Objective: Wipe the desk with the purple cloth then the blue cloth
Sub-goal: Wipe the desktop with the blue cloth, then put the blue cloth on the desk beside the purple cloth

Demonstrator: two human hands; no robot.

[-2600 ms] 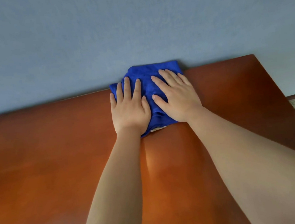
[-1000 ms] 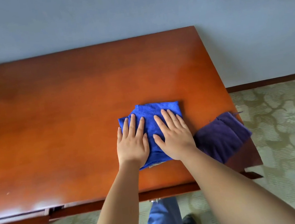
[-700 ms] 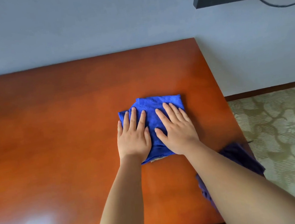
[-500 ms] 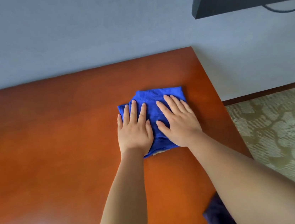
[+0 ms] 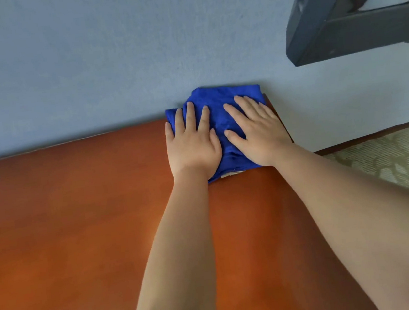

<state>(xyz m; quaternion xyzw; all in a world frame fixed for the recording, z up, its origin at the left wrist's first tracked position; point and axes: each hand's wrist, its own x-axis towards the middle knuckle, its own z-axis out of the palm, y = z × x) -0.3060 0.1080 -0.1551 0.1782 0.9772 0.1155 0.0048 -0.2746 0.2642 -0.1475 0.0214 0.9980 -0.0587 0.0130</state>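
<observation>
On the desk (image 5: 79,234), spread fingers (image 5: 189,115) of both hands press the wall-touching blue cloth (image 5: 222,116) flat.

Both arms outstretched; left hand (image 5: 191,143), right hand (image 5: 256,133) flat, fingers straight.

The desk (image 5: 77,222) is a flat top of red-brown wood with a smooth, slightly shiny surface. Its far edge stands against the blue-grey wall (image 5: 83,53), and its right edge runs from the far corner toward the near right. On the desk lies one blue cloth (image 5: 221,109), folded and a little wrinkled, in the far right corner, with its far side touching the wall. The left hand (image 5: 192,146) and the right hand (image 5: 257,135) lie flat on the cloth, side by side, fingers straight and pointing to the wall. To the right of the desk is a floor (image 5: 391,157) with a pale green pattern.
</observation>
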